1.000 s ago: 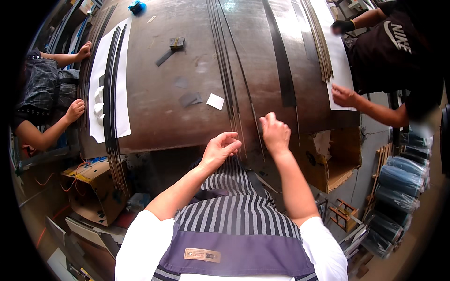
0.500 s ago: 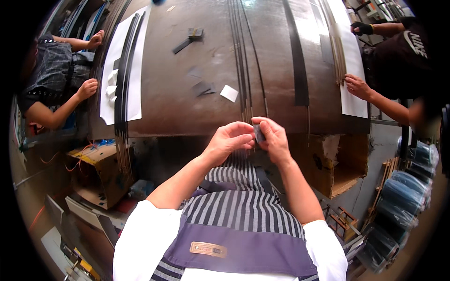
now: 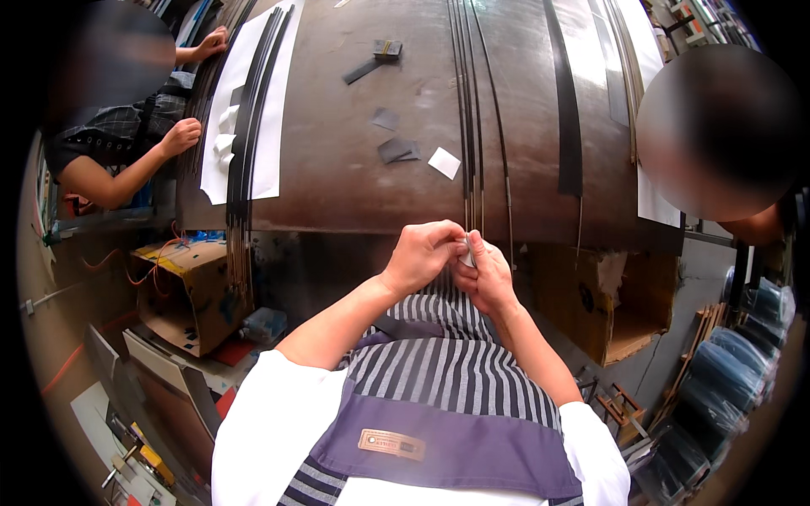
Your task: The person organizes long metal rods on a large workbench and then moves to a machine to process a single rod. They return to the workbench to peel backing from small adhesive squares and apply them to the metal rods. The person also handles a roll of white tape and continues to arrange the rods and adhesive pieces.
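In front of my apron, just off the table's near edge, my two hands meet. My right hand [image 3: 488, 277] is closed, thumb up, on a small pale piece of sheet [image 3: 467, 251]. The closed fingertips of my left hand [image 3: 419, 257] pinch at the same piece from the other side. Long thin dark rods [image 3: 469, 126] lie along the table, their near ends reaching towards my fingers. Whether a rod end is inside the sheet cannot be made out. Beyond my hands lie a white square [image 3: 444, 164] and several grey squares [image 3: 396, 152].
A banded dark stack [image 3: 387, 49] and a dark strip [image 3: 363, 72] lie farther up the brown table [image 3: 337, 190]. Black strips [image 3: 253, 110] rest on white paper at left. Co-workers stand at both sides. Cardboard boxes [image 3: 196, 282] sit below the table edge.
The whole view has shifted, so the table's things appear farther right. The sheet in my fingers showed dark grey before and now shows a pale side. My left fingertips have closed in on it.
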The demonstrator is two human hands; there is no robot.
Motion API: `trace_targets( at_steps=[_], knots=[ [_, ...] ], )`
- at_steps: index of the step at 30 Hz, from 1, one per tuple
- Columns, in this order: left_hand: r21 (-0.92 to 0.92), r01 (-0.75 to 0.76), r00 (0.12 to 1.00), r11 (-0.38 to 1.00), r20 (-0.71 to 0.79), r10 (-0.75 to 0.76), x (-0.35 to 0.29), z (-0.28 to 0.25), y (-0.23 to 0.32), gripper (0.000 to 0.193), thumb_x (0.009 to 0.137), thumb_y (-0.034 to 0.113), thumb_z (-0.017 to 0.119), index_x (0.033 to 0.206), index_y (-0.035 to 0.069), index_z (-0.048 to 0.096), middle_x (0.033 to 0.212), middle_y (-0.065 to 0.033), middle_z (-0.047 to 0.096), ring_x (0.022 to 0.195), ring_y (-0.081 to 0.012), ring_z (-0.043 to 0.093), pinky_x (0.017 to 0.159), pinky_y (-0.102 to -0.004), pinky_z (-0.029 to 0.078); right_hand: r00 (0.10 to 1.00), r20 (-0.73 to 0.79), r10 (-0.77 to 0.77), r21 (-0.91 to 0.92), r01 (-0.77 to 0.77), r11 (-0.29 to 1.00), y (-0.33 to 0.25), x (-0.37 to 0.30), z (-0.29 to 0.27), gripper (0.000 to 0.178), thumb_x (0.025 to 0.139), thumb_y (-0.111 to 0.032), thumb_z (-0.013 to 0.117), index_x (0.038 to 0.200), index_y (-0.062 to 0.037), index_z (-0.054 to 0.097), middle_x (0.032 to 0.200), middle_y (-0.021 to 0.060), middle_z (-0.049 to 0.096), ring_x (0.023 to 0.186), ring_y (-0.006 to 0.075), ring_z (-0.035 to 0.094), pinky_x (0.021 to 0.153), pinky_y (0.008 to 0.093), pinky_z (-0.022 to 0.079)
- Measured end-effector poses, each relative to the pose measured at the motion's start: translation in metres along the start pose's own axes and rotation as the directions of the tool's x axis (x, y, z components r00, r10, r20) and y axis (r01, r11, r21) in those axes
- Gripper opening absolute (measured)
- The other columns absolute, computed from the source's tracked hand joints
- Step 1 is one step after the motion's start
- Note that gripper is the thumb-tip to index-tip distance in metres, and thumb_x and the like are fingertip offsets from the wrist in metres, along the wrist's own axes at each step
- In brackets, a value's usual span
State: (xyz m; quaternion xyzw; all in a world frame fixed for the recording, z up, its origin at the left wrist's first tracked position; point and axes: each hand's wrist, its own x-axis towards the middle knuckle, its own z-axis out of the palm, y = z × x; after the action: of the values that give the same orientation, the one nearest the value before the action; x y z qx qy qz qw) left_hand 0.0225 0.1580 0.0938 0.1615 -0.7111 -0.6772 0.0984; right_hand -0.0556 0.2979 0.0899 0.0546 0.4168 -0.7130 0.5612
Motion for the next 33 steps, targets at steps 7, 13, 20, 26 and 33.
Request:
trace_targets(
  at_steps=[7, 13, 20, 26, 33],
  knots=[
    [-0.114, 0.230, 0.947, 0.967, -0.202, -0.249, 0.018, -0.044, -0.022, 0.010, 0.090, 0.002, 0.053, 0.097, 0.002, 0.060, 0.071, -0.0018, 0.061, 0.063, -0.0075, 0.055, 0.058, -0.0242, 0.046, 0.976, -0.190, -0.109, -0.044, 0.103, 0.994, 0.020, 0.024, -0.011, 0.028, 0.099, -0.034, 0.052, 0.087, -0.0087, 0.056, 0.055, -0.0046, 0.033, 0.043, 0.0057, 0.028, 0.039, 0.0215, 0.021],
    [0.552, 0.170, 0.896, 0.816, -0.431, 0.105, 0.027, -0.092, -0.049, 0.029, 0.087, 0.011, 0.063, 0.113, 0.001, 0.054, 0.098, -0.0105, 0.057, 0.073, -0.0126, 0.057, 0.064, -0.0291, 0.051, 0.996, -0.043, -0.077, 0.015, 0.077, 0.997, 0.001, 0.014, 0.012, 0.038, 0.100, -0.036, 0.048, 0.108, 0.0000, 0.057, 0.055, -0.0047, 0.031, 0.043, 0.0060, 0.027, 0.041, 0.0225, 0.021],
    [-0.485, 0.582, 0.812, 0.653, 0.385, -0.438, -0.007, -0.047, 0.035, 0.019, 0.089, 0.017, 0.069, 0.097, 0.001, 0.063, 0.083, -0.0048, 0.065, 0.070, -0.0098, 0.063, 0.063, -0.0222, 0.053, 0.997, 0.009, -0.074, -0.091, 0.074, 0.993, 0.008, -0.002, 0.039, 0.041, 0.101, -0.037, 0.048, 0.117, -0.0009, 0.059, 0.066, -0.0048, 0.049, 0.047, 0.0013, 0.032, 0.041, 0.0173, 0.023],
    [-0.486, 0.571, 0.819, 0.662, 0.400, -0.412, -0.016, -0.063, 0.046, 0.015, 0.088, 0.013, 0.070, 0.094, 0.000, 0.065, 0.079, -0.0043, 0.066, 0.066, -0.0100, 0.064, 0.058, -0.0221, 0.052, 0.991, 0.117, -0.066, -0.059, 0.074, 0.996, 0.015, -0.009, 0.057, 0.038, 0.101, -0.041, 0.045, 0.096, -0.0043, 0.057, 0.072, -0.0007, 0.052, 0.047, 0.0013, 0.031, 0.041, 0.0173, 0.022],
    [-0.131, 0.106, 0.990, 0.986, 0.108, -0.092, -0.019, -0.069, 0.035, 0.004, 0.088, 0.002, 0.063, 0.093, 0.001, 0.064, 0.074, -0.0003, 0.062, 0.063, -0.0067, 0.057, 0.055, -0.0217, 0.047, 0.997, 0.014, -0.074, -0.021, 0.075, 0.997, 0.025, 0.002, 0.073, 0.037, 0.101, -0.038, 0.048, 0.089, -0.0041, 0.056, 0.055, -0.0063, 0.032, 0.043, 0.0041, 0.027, 0.039, 0.0202, 0.019]
  ],
)
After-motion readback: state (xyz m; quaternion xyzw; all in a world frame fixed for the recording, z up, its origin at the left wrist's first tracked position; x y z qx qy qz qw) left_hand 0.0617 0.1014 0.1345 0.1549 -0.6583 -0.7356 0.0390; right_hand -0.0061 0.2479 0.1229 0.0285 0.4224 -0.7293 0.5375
